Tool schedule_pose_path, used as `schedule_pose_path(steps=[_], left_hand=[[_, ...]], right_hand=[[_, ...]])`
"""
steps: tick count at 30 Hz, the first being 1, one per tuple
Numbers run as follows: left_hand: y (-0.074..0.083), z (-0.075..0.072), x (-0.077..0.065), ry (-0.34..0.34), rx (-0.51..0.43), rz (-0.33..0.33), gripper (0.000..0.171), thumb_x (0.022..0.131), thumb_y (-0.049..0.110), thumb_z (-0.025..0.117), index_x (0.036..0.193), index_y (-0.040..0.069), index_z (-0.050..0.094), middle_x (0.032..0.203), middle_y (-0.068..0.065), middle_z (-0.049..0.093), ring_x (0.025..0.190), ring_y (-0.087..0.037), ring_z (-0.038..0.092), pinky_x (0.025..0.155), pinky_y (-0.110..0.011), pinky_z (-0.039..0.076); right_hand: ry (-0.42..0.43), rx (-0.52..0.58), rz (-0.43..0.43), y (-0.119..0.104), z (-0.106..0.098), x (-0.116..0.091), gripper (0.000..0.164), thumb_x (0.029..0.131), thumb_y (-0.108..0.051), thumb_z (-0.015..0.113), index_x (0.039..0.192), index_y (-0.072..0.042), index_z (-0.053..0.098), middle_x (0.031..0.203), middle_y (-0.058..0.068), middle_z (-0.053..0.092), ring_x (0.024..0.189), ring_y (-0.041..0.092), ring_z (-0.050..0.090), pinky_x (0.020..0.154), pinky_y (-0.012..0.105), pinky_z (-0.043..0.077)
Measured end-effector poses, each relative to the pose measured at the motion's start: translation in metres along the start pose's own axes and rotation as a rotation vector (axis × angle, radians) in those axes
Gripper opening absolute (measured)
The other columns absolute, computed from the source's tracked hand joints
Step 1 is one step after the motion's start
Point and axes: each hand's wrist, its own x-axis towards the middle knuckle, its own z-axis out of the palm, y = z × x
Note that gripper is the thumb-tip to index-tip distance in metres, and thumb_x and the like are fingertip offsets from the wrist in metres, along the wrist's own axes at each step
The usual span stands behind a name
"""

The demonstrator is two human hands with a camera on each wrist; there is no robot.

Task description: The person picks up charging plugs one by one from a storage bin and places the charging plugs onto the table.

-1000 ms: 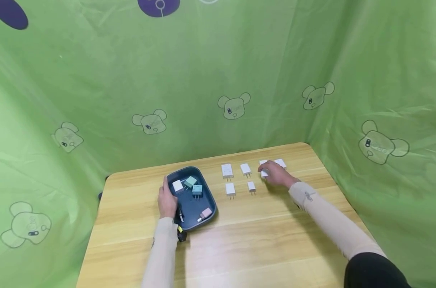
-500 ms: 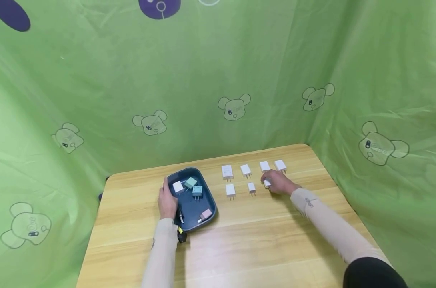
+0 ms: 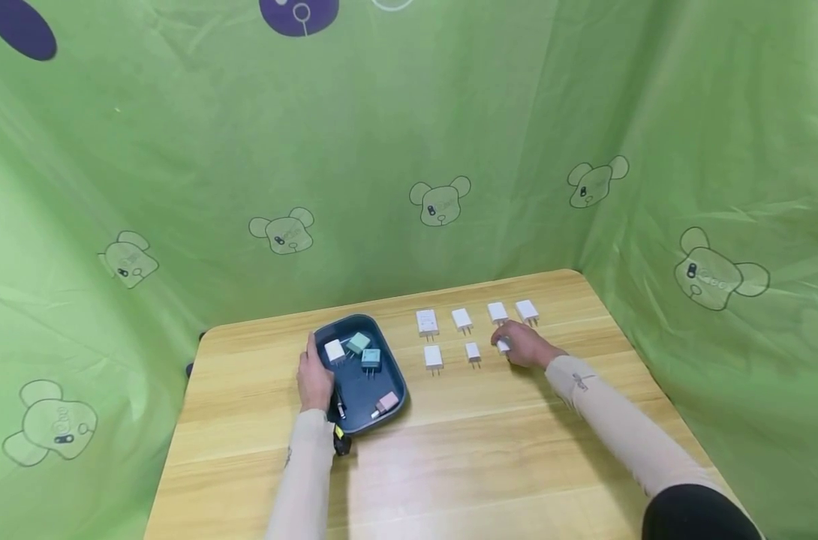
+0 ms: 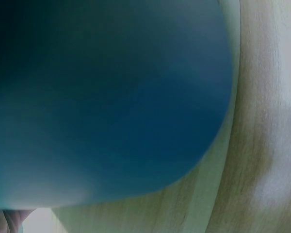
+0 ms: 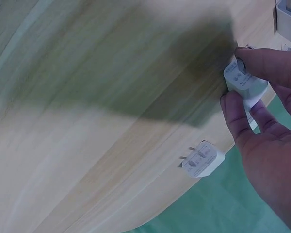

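Charger [image 5: 247, 86], white, boxy, printed, right hand [image 3: 527, 345] pinching, left hand [image 3: 314, 381] touching tray [image 3: 359, 388], grip unclear

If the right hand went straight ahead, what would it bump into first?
In the head view, the right hand would probably meet the white charger second from left in the back row, though its height is unclear.

Green curtain [image 3: 355, 135], 6 small outlined bear heads [image 3: 440, 204] printed on it, behind wooden table [image 3: 517, 450].
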Motion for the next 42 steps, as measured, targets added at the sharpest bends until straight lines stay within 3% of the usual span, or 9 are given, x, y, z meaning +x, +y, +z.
schedule_pose_path(steps=[10, 16, 21, 24, 29, 42], left_hand=[[0.000, 0.001, 0.000, -0.007, 0.001, -0.011, 0.086, 0.086, -0.011, 0.060, 0.161, 0.014, 0.026, 0.134, -0.030, 0.055, 0.110, -0.047, 0.063, 0.103, -0.057, 0.052], [-0.001, 0.002, 0.000, -0.012, 0.008, -0.017, 0.087, 0.087, -0.011, 0.060, 0.162, 0.015, 0.025, 0.134, -0.029, 0.055, 0.109, -0.047, 0.063, 0.102, -0.057, 0.053], [-0.001, 0.002, 0.000, -0.005, 0.006, -0.012, 0.087, 0.086, -0.011, 0.060, 0.161, 0.015, 0.025, 0.134, -0.030, 0.055, 0.108, -0.048, 0.063, 0.101, -0.057, 0.053], [0.000, 0.002, 0.000, 0.001, 0.005, -0.010, 0.086, 0.086, -0.011, 0.060, 0.161, 0.014, 0.026, 0.133, -0.030, 0.055, 0.108, -0.049, 0.064, 0.100, -0.058, 0.053], [0.001, 0.001, 0.000, 0.005, 0.004, -0.012, 0.087, 0.085, -0.011, 0.061, 0.161, 0.014, 0.028, 0.133, -0.030, 0.056, 0.108, -0.049, 0.064, 0.100, -0.057, 0.053], [-0.002, 0.003, 0.000, 0.004, 0.015, -0.008, 0.088, 0.085, -0.010, 0.062, 0.161, 0.015, 0.026, 0.132, -0.030, 0.056, 0.107, -0.049, 0.064, 0.099, -0.058, 0.053]], right_hand=[[-0.024, 0.005, 0.008, -0.003, -0.002, 0.000, 0.039, 0.075, 0.011, 0.068, 0.113, 0.002, 0.071, 0.123, 0.027, 0.066, 0.126, 0.051, 0.055, 0.113, 0.062, 0.042], [-0.069, 0.033, 0.019, -0.006, -0.006, -0.003, 0.049, 0.075, 0.012, 0.065, 0.123, 0.002, 0.068, 0.130, 0.027, 0.063, 0.129, 0.051, 0.052, 0.114, 0.062, 0.040], [-0.068, 0.029, 0.011, -0.009, -0.014, -0.004, 0.053, 0.077, 0.007, 0.069, 0.130, 0.004, 0.063, 0.139, 0.032, 0.056, 0.133, 0.053, 0.049, 0.116, 0.065, 0.037], [-0.050, 0.019, 0.001, -0.011, -0.021, -0.002, 0.058, 0.073, 0.005, 0.073, 0.129, 0.006, 0.062, 0.137, 0.033, 0.057, 0.129, 0.052, 0.051, 0.113, 0.065, 0.039], [-0.062, 0.025, 0.053, -0.016, -0.029, -0.001, 0.063, 0.070, 0.004, 0.074, 0.131, 0.004, 0.061, 0.131, 0.032, 0.060, 0.120, 0.049, 0.056, 0.106, 0.063, 0.046], [0.052, -0.001, 0.022, -0.021, -0.038, 0.011, 0.045, 0.081, -0.001, 0.064, 0.126, 0.008, 0.062, 0.126, 0.033, 0.060, 0.118, 0.051, 0.057, 0.103, 0.063, 0.047]])
